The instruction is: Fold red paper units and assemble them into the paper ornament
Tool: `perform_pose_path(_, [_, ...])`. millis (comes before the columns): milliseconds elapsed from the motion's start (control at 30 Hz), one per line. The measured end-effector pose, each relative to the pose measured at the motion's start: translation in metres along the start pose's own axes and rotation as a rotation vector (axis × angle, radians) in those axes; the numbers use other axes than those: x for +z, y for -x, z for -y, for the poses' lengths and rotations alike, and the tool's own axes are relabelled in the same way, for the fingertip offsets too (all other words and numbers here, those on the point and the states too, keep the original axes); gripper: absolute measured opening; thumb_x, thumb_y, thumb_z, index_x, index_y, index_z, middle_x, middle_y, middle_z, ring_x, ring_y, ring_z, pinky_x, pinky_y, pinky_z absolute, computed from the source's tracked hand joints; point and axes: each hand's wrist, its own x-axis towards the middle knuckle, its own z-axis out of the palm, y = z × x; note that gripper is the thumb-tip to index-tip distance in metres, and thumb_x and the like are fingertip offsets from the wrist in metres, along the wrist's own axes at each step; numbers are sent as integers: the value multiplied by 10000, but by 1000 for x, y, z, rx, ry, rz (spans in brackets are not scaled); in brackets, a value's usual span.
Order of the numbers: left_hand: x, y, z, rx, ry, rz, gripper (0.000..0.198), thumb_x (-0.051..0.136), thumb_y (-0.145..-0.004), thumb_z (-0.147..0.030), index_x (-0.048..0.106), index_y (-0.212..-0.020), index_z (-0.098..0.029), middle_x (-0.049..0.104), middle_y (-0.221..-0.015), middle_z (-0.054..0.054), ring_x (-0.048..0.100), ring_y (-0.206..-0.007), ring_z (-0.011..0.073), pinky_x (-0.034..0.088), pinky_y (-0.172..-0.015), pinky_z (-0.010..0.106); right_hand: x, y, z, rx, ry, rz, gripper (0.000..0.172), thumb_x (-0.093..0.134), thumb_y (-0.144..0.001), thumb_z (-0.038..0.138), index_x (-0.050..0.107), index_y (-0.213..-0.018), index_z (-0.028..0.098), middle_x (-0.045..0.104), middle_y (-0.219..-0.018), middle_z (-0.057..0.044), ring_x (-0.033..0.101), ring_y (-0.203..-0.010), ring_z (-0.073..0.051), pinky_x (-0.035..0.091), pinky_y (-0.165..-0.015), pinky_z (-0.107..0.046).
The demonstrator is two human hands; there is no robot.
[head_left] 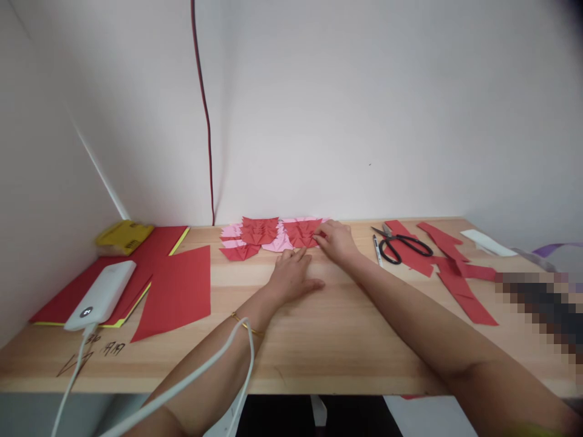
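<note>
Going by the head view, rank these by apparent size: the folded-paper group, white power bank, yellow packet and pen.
1. Folded-paper group
2. White power bank and yellow packet: unsure, since the power bank looks bigger but lies nearer the camera
3. Pen

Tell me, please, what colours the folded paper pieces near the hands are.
The folded paper pieces are red and pink, best in the head view.

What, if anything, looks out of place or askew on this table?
Nothing looks spilled. A loose white cable loops in front of the left forearm, which could get in the way. The scissors lie partly over a red paper scrap, handles spread, beside other scattered offcuts, looking untidy.
</note>
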Motion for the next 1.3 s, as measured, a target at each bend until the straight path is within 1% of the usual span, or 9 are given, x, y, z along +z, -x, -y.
perform_pose_path(133, [1,0,0,1,-3,1,660,504,-731,-674,513,-1203,-214,388,-1428,97,400,-1163,334,356,-960,492,1,3,0,-38,-70,-76,135,525,-849,263,637,-831,191,645,-881,-66,540,-877,-207,320,-779,-322])
perform_pose_path(400, [2,-1,0,3,81,-44,626,593,-701,-619,532,-1178,-218,389,-1423,120,413,-1153,344,356,-945,519,3,11,7,-144,-21,40,165,510,-864,280,651,-885,196,656,-910,-87,536,-884,-230,289,-810,-362])
perform_pose_path(667, [6,-2,2,-4,62,-49,648,570,-702,-643,536,-1182,-208,374,-1440,115,406,-1160,372,351,-947,528,2,13,6,-180,-34,-25,197,461,-897,289,630,-904,187,650,-904,-85,533,-896,-220,260,-860,-366])
perform_pose_path(800, [8,-2,4,-5,75,-100,655,560,-729,-621,513,-1226,-197,402,-1416,129,423,-1170,341,347,-968,500,5,16,10,-213,-14,-23,239,407,-919,278,621,-946,175,650,-924,-97,523,-914,-220,247,-862,-366])
perform_pose_path(933, [10,-2,9,43,149,-218,549,551,-800,-501,517,-1226,-156,471,-1341,146,433,-1193,281,334,-1000,432,1,18,20,-304,47,30,252,386,-919,249,613,-987,165,645,-924,-105,510,-898,-223,245,-844,-372])
perform_pose_path(1000, [11,-2,12,48,192,-272,457,560,-809,-455,564,-1148,-148,559,-1206,132,480,-1119,252,358,-973,407,-4,21,27,-371,83,107,220,418,-892,214,617,-976,168,638,-911,-106,506,-884,-226,249,-838,-376])
perform_pose_path(1100, [12,-1,15,-28,251,-331,287,562,-815,-406,626,-908,-141,615,-944,96,534,-938,209,413,-867,357,-14,34,38,-409,82,196,184,457,-859,194,611,-958,169,626,-922,-108,508,-896,-233,279,-832,-373])
perform_pose_path(1233, [9,2,13,-93,308,-348,220,562,-815,-347,598,-707,-159,599,-772,46,532,-794,166,417,-755,301,-20,66,48,-273,-71,235,222,451,-847,178,563,-1038,166,610,-975,-102,528,-918,-219,360,-805,-337])
perform_pose_path(1300, [6,3,11,-116,340,-340,238,570,-803,-354,584,-667,-159,592,-717,31,525,-731,152,408,-700,283,-20,81,48,-152,-157,198,255,487,-826,195,543,-1071,152,596,-1006,-118,533,-940,-224,398,-807,-335])
